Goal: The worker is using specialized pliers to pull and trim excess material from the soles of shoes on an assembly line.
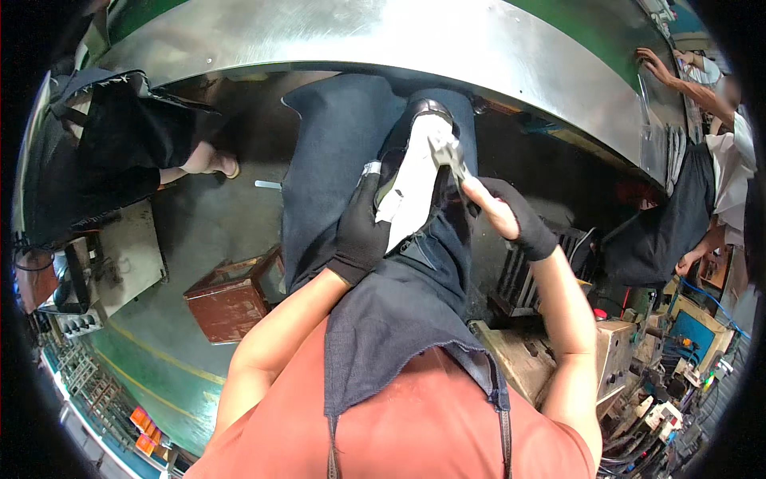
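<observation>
Across my lap lies a shoe (415, 180), its long white underside turned up and dark upper material showing along its sides. My left hand (359, 235), in a black fingerless glove with white tape on a fingertip, is closed around the shoe's left side near its closer end. Held in my right hand (511, 215), also gloved in black, is a pair of metal pincers (449, 156). Their head rests against or just over the right edge of the shoe's far half; I cannot tell whether the jaws touch it. My right fingers wrap the handles, partly hidden.
A metal-edged workbench (351, 36) curves across the far side, above my knees. A brown wooden stool (231, 295) stands at left, beside a person in a dark apron (104, 152). Co-workers (710, 160) are at far right. Machinery and tools (662, 399) crowd the near right.
</observation>
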Demonstrator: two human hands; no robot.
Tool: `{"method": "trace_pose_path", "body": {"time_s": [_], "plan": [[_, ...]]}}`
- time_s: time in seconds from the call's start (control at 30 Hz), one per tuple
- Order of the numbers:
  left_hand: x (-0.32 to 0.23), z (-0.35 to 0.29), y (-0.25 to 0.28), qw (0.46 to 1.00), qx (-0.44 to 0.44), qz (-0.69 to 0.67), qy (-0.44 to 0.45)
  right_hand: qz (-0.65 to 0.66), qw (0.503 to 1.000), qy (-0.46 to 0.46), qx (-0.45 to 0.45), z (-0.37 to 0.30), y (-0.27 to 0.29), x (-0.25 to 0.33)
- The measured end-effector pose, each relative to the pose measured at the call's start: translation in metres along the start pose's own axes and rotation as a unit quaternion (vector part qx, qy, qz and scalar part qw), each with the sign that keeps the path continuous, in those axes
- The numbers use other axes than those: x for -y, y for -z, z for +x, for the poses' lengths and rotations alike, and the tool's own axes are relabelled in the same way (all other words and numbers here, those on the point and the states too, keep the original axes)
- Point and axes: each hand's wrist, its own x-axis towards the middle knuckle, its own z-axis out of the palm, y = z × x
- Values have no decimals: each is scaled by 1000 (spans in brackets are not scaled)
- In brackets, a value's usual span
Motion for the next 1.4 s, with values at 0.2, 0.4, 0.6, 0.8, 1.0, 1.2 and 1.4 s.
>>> {"method": "trace_pose_path", "body": {"time_s": [0.2, 0.4, 0.6, 0.8, 1.0, 1.2, 1.4], "plan": [[-23, 1, 23, 973, 107, 190, -78, -352, 930, -26, 108, 5, 10, 62], [-19, 34, 25, 973, 140, 155, -99, -458, 884, 84, -41, 8, 2, -4], [-48, 64, -22, 936, -23, 297, -188, -2, 983, -130, 128, -2, 21, -28], [-29, 63, -30, 943, -15, 306, -129, -300, 924, -116, 206, 1, 75, 81], [-16, 62, -10, 932, -17, 320, -169, -421, 898, 112, 67, -7, 41, 128], [-6, -3, 6, 985, -14, 118, -128, -273, 954, 56, 108, -3, -15, -3], [-28, -30, 23, 987, 90, 85, 106, -160, 983, -5, 93, -45, -30, -5]]}}
